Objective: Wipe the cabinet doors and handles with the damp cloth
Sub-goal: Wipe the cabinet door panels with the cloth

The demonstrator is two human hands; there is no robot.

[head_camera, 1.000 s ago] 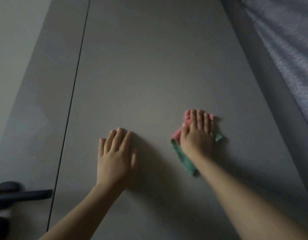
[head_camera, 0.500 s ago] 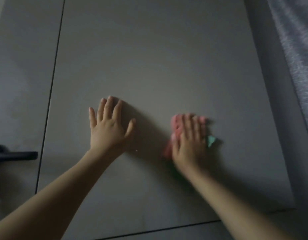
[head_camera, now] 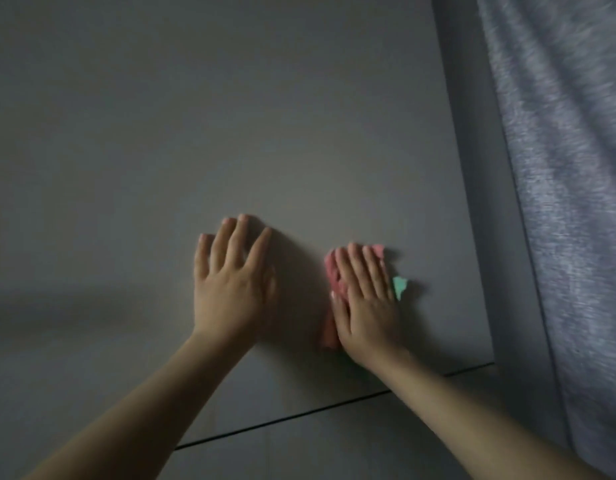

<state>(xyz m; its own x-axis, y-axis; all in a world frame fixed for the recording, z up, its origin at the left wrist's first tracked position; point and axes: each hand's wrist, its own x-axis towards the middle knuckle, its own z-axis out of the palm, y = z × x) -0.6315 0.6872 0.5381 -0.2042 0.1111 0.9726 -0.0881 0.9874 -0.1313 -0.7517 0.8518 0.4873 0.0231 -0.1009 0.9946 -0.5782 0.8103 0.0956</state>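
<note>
A flat grey cabinet door point(head_camera: 265, 116) fills most of the head view. My right hand point(head_camera: 365, 299) presses a pink and green cloth point(head_camera: 331, 271) flat against the door with straight fingers; the cloth shows at the hand's left edge and a green corner sticks out on its right. My left hand point(head_camera: 230, 282) lies flat on the door a little to the left, fingers spread, holding nothing. No handle is in view.
A dark seam point(head_camera: 299, 415) runs across below the hands, with another grey panel point(head_camera: 334, 452) under it. At the right, the door's edge meets a grey frame point(head_camera: 483, 202) and a grey mottled curtain point(head_camera: 569, 168).
The view has swung right and up, so the vertical seam and dark handle at the left are gone. Both hands stay flat on the door, and the right hand has slid the cloth slightly.
</note>
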